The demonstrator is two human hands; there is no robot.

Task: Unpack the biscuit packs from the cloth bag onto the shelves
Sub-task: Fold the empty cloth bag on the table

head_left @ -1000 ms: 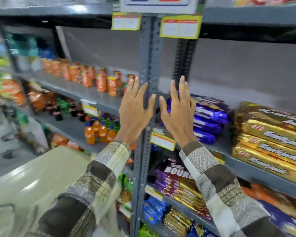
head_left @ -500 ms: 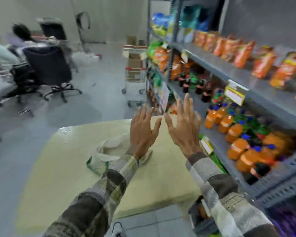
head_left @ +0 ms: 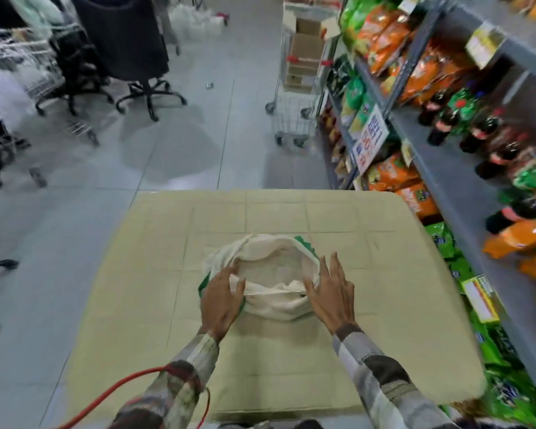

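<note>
Cloth bag (head_left: 273,275) lying slumped on the pale green table (head_left: 384,320), a little nearer the far edge than the near one, mouth gaping upward and slightly toward the camera. Showing a wide oval opening, long axis running left to right across the table; green outer fabric peeking out along the left and upper right rim, cream lining turned outward. Looking empty inside as far as the blur allows; no biscuit packs visible in it.

Left hand (head_left: 222,300) resting on the bag's left rim, fingers curled over a fold of cream cloth, pinching it. Right hand (head_left: 330,292) lying at the bag's right rim, fingers spread and extended, palm down, touching the cloth edge but not closing on it. Plaid sleeves (head_left: 381,376) reaching in from the bottom of the frame.

Red cable (head_left: 106,397) looping across the lower left corner beside the left sleeve.

Grey shelves (head_left: 446,168) standing to the right of the table, carrying orange snack bags (head_left: 393,171) and dark drink bottles (head_left: 440,128). Shopping trolley (head_left: 297,97) holding cardboard boxes, parked on the grey floor beyond the table.
</note>
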